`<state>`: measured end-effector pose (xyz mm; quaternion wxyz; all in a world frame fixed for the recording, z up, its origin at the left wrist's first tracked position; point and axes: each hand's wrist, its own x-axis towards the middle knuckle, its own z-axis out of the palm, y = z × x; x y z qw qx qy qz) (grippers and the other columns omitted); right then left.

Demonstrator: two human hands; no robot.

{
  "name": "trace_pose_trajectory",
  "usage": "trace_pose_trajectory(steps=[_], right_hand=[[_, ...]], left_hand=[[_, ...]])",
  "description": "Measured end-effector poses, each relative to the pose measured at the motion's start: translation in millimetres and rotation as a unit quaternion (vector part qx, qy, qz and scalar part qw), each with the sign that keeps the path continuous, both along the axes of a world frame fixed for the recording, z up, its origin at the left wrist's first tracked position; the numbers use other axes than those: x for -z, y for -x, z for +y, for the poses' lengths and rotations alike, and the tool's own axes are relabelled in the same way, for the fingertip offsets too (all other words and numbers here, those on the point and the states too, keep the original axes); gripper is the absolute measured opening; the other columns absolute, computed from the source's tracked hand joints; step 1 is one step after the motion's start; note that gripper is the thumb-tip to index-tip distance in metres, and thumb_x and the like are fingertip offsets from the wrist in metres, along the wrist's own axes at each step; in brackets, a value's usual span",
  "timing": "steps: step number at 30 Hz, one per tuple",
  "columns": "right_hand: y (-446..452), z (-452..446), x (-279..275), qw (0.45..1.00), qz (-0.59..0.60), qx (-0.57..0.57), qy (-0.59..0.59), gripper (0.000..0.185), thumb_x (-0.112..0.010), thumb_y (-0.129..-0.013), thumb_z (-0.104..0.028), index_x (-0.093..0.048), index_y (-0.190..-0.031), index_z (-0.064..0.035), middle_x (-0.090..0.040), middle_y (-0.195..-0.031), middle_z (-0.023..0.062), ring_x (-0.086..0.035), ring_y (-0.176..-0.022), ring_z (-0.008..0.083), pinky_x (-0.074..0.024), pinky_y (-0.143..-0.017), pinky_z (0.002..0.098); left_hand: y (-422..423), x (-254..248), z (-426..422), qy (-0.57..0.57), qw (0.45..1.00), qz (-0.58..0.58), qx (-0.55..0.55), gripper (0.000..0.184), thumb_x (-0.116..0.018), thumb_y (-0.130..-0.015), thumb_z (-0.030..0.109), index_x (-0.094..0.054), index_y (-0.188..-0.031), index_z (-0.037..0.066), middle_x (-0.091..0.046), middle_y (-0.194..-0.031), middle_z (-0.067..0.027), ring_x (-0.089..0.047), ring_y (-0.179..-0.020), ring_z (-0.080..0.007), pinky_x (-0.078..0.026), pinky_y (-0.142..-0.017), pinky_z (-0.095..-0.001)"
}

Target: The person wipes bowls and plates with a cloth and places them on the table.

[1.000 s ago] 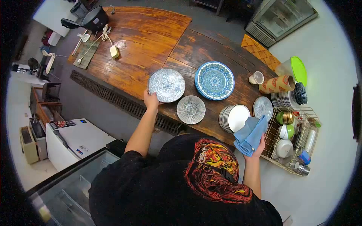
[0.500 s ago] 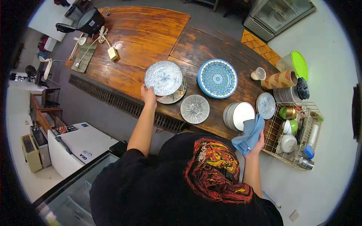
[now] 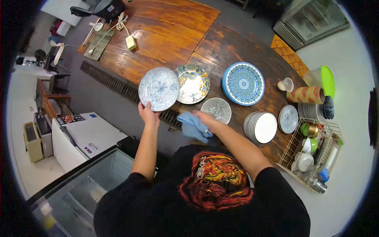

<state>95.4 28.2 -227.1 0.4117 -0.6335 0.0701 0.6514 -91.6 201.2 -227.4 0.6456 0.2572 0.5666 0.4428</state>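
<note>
My left hand (image 3: 149, 114) grips the lower rim of a grey-white patterned plate (image 3: 159, 89), lifted and tilted at the table's near edge. In my right hand (image 3: 208, 120) is a bunched blue cloth (image 3: 194, 127), held to the right of that plate and apart from it. A plate with a yellow and dark floral rim (image 3: 193, 84) lies on the table, partly behind the lifted plate. Close to my right hand sits a striped grey bowl (image 3: 217, 110), its lower edge partly covered by that hand. Farther right are a stack of blue patterned plates (image 3: 243, 83) and a stack of white plates (image 3: 264, 127).
A wire dish rack (image 3: 312, 154) with cups and bowls stands at the right, near a small grey plate (image 3: 288, 119) and a cardboard tube (image 3: 306, 95). On the far left of the wooden table (image 3: 166, 31) are a black pot (image 3: 108, 8) and a corded power strip (image 3: 131, 42).
My left hand has drawn the grey-white plate left and nearer, uncovering the floral plate. My right hand has carried the blue cloth left from beside the white stack. The camera view has shifted.
</note>
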Motion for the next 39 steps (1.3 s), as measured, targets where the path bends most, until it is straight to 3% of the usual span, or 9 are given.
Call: trace_pose_trajectory(steps=[2, 6, 9, 20, 26, 27, 29, 31, 39], right_hand=[[12.4, 10.7, 24.8, 0.998, 0.030, -0.061, -0.010, 0.054, -0.052, -0.099, -0.049, -0.065, -0.118, -0.0003, -0.070, -0.107, 0.0121, -0.067, -0.088, 0.0237, -0.0544, -0.077, 0.0367], [18.2, 45.5, 83.9, 0.977, 0.189, 0.094, 0.033, 0.055, -0.043, -0.103, -0.050, -0.065, -0.116, -0.0010, -0.070, -0.107, 0.0142, -0.068, -0.087, 0.0266, -0.0560, -0.078, 0.0404], [37.6, 59.4, 128.1, 0.973, 0.118, 0.197, 0.017, 0.052, -0.046, -0.102, -0.045, -0.064, -0.115, 0.0026, -0.068, -0.102, 0.0148, -0.066, -0.084, 0.0265, -0.0553, -0.072, 0.0393], [1.9, 86.5, 157.5, 0.936, 0.252, 0.239, 0.066, 0.041, -0.045, -0.102, -0.035, -0.067, -0.112, -0.0014, -0.070, -0.102, 0.0134, -0.067, -0.085, 0.0266, -0.0555, -0.074, 0.0401], [-55.6, 95.5, 175.1, 0.895, 0.332, 0.285, 0.081, 0.035, -0.045, -0.102, -0.028, -0.069, -0.109, -0.0038, -0.072, -0.102, 0.0125, -0.067, -0.085, 0.0267, -0.0556, -0.076, 0.0405], [-56.1, 101.0, 181.3, 0.895, 0.332, 0.288, 0.080, 0.035, -0.045, -0.102, -0.028, -0.069, -0.109, -0.0038, -0.072, -0.102, 0.0125, -0.067, -0.085, 0.0267, -0.0556, -0.076, 0.0405], [-52.6, 114.2, 193.8, 0.941, 0.124, 0.308, -0.069, 0.029, -0.050, -0.098, -0.023, -0.067, -0.103, 0.0004, -0.070, -0.096, 0.0145, -0.066, -0.077, 0.0275, -0.0566, -0.066, 0.0403], [-69.4, 135.3, 161.6, 0.933, 0.077, 0.349, -0.035, 0.029, -0.049, -0.099, -0.022, -0.067, -0.104, 0.0004, -0.070, -0.098, 0.0146, -0.066, -0.079, 0.0282, -0.0571, -0.068, 0.0409], [-179.6, 172.2, 193.8, 0.922, 0.052, 0.373, -0.091, 0.029, -0.042, -0.098, -0.013, -0.063, -0.111, 0.0012, -0.068, -0.100, 0.0178, -0.066, -0.080, 0.0302, -0.0566, -0.068, 0.0440]], left_hand=[[19.6, -11.1, -11.1, 0.010, 1.000, 0.026, 0.008, 0.038, -0.052, -0.099, 0.006, -0.044, -0.136, 0.006, -0.057, -0.119, -0.0153, -0.064, -0.091, -0.0231, -0.057, -0.062, -0.0311], [52.9, -26.9, -37.4, 0.019, 0.997, 0.072, -0.004, 0.039, -0.052, -0.099, 0.006, -0.044, -0.137, 0.006, -0.058, -0.116, -0.0142, -0.063, -0.089, -0.0208, -0.055, -0.062, -0.0288], [69.3, -32.9, -54.6, -0.001, 0.993, 0.117, -0.028, 0.038, -0.053, -0.099, 0.005, -0.044, -0.136, 0.006, -0.059, -0.113, -0.0131, -0.062, -0.086, -0.0186, -0.053, -0.062, -0.0265], [100.5, 12.6, -88.3, 0.030, 0.985, 0.169, -0.001, 0.037, -0.054, -0.097, 0.003, -0.047, -0.133, 0.005, -0.058, -0.113, -0.0117, -0.061, -0.083, -0.0156, -0.051, -0.060, -0.0245], [90.7, 28.3, -87.9, 0.032, 0.985, 0.171, 0.007, 0.039, -0.054, -0.096, 0.001, -0.047, -0.134, 0.004, -0.058, -0.114, -0.0125, -0.060, -0.090, -0.0173, -0.052, -0.073, -0.0268], [90.0, 35.0, -87.5, 0.023, 0.984, 0.178, 0.018, 0.039, -0.054, -0.096, 0.001, -0.047, -0.135, 0.004, -0.058, -0.114, -0.0128, -0.059, -0.092, -0.0178, -0.051, -0.076, -0.0273], [91.4, 47.1, -86.6, 0.005, 0.981, 0.191, 0.038, 0.040, -0.054, -0.096, 0.000, -0.047, -0.135, 0.004, -0.058, -0.115, -0.0135, -0.059, -0.096, -0.0189, -0.051, -0.082, -0.0284], [82.8, 49.5, -81.8, 0.008, 0.983, 0.179, 0.046, 0.040, -0.053, -0.096, 0.000, -0.046, -0.136, 0.004, -0.058, -0.116, -0.0139, -0.058, -0.098, -0.0193, -0.050, -0.084, -0.0288], [7.5, 37.8, -53.8, 0.038, 0.982, 0.122, 0.137, 0.041, -0.052, -0.096, -0.001, -0.046, -0.136, 0.003, -0.059, -0.119, -0.0165, -0.058, -0.100, -0.0198, -0.049, -0.088, -0.0300]])
